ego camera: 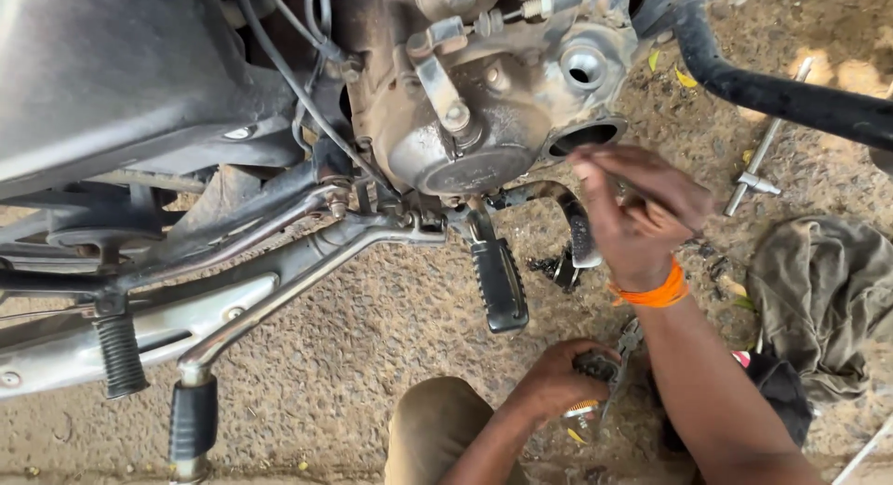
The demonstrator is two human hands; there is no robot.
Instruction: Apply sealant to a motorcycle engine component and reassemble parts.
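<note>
two hands: both at work beside the motorcycle engine
right hand: at 3 o'clock, blurred, fingers curled by the engine's round opening; grip unclear
left hand: at 6 o'clock, clenched on pliers
t-wrench: on the ground, 2 o'clock

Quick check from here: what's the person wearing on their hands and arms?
Both hands are bare, no gloves. The right hand has a band of bright orange thread wound around its wrist. The left hand wears nothing. Both forearms are uncovered, no sleeves in view.
</note>
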